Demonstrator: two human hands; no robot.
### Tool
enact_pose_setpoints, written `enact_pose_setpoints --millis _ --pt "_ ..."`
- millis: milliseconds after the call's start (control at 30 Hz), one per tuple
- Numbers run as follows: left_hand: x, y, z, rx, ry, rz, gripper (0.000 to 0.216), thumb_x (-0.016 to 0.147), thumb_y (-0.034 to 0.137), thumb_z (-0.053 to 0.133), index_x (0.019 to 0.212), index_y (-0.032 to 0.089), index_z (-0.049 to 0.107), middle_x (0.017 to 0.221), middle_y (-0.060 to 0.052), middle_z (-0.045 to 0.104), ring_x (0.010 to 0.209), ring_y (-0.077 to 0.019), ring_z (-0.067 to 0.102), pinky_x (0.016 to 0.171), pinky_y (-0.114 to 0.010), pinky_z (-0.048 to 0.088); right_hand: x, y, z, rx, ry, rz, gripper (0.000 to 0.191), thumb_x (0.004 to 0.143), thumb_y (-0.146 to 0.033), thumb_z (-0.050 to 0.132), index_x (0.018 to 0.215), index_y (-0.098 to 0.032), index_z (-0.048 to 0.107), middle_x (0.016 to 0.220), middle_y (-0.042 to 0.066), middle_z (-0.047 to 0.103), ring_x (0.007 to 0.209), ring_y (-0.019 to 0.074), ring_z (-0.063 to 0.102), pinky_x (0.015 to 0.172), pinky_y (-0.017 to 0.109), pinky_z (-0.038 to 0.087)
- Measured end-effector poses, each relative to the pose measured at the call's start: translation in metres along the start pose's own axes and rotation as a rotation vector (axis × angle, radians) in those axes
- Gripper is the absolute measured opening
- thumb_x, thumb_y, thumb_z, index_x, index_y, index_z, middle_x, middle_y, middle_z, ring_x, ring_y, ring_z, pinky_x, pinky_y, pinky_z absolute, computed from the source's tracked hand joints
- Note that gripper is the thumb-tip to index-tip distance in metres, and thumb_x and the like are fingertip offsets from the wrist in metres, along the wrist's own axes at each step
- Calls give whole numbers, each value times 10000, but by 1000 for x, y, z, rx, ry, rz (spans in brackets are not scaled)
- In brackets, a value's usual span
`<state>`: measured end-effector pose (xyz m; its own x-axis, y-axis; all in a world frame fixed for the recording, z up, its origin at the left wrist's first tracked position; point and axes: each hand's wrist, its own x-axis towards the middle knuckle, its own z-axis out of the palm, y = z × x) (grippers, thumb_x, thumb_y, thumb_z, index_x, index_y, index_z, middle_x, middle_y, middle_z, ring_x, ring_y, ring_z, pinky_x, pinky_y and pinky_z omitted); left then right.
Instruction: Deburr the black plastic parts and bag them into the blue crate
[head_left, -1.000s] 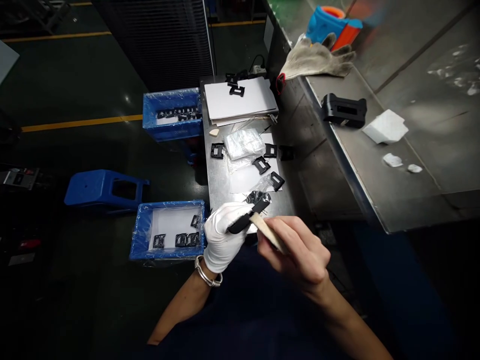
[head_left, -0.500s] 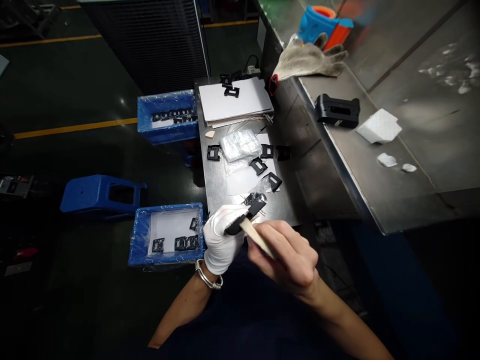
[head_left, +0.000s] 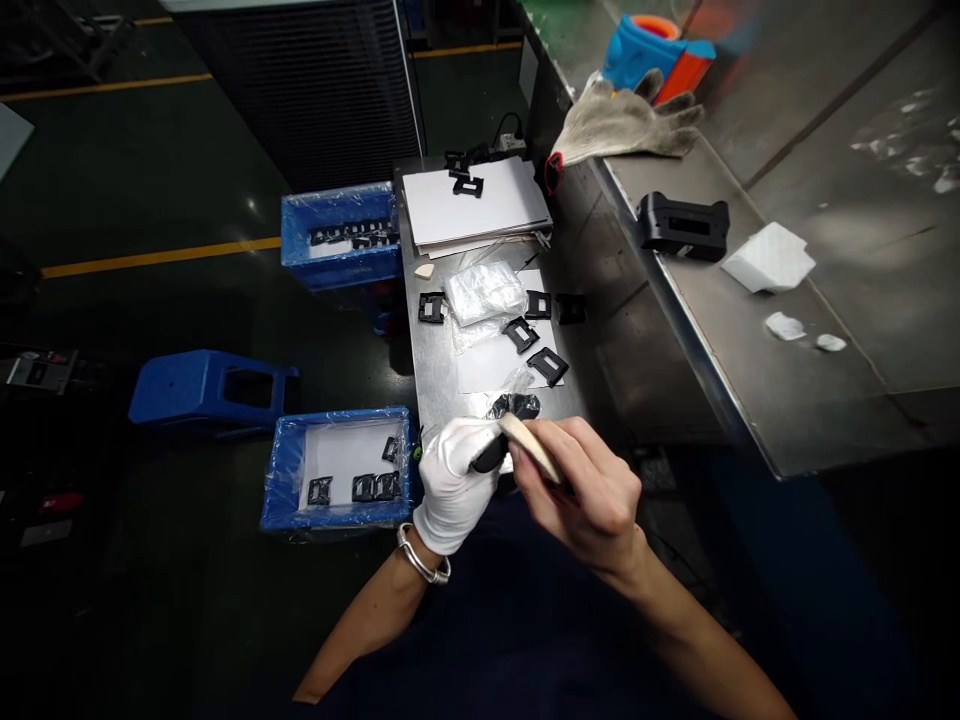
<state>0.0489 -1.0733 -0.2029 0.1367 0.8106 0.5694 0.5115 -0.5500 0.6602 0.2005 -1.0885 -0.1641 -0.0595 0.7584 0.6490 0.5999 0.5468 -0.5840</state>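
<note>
My left hand [head_left: 455,483], in a white glove, is closed round a small black plastic part [head_left: 491,456] just over the near end of a narrow metal table [head_left: 435,365]. My bare right hand [head_left: 589,495] grips a pale flat stick [head_left: 529,447] whose tip rests against that part. Right behind my hands lies a black part in a clear bag [head_left: 513,405]. Further up the table lie several loose black frame parts [head_left: 548,365], a white sheet [head_left: 487,360] and a crumpled clear bag [head_left: 485,291].
A blue bin [head_left: 289,470] with a few black parts stands left of the table, a second blue bin [head_left: 341,262] further back, and a blue stool [head_left: 202,385] on the dark floor. On the right runs a steel bench [head_left: 750,330] bearing a black housing [head_left: 682,225], grey gloves [head_left: 622,120] and white scraps.
The stick's tip has slid along the black part toward my left hand, now covering more of it. Both hands stay together at the table's near end; the view shifted slightly.
</note>
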Motion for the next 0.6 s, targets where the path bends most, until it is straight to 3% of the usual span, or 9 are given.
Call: enact_pose_setpoints --millis 200,333,467,600 --pt "2 -4 -2 -3 17 -100 93 833 157 759 911 165 710 837 -34 716 772 -162 674 718 -308 558 -6 13 1 86 11 87 314 870 -71 652 1171 -154 627 889 73 667 741 176 633 663 304 548" --pt "5 -3 -9 -37 -67 -217 80 822 210 786 843 166 722 765 -22 696 676 -149 645 639 -291 529 -4 25 -15 120 -33 102 299 866 -50 649 1144 -158 630 928 87 662 789 187 638 676 302 539" --pt "6 0 -12 -30 -130 -168 82 824 193 781 817 175 702 736 -7 680 661 -144 635 649 -296 533 2 21 -25 71 -177 -15 289 893 -87 632 1168 -170 606 931 84 658 803 192 649 678 296 542" --pt "2 0 -9 21 -76 -120 82 832 124 756 876 168 702 797 -14 705 724 -147 666 690 -292 546 0 10 -20 16 -111 32 237 896 -127 659 1123 -160 601 840 54 643 724 171 627 658 286 539"
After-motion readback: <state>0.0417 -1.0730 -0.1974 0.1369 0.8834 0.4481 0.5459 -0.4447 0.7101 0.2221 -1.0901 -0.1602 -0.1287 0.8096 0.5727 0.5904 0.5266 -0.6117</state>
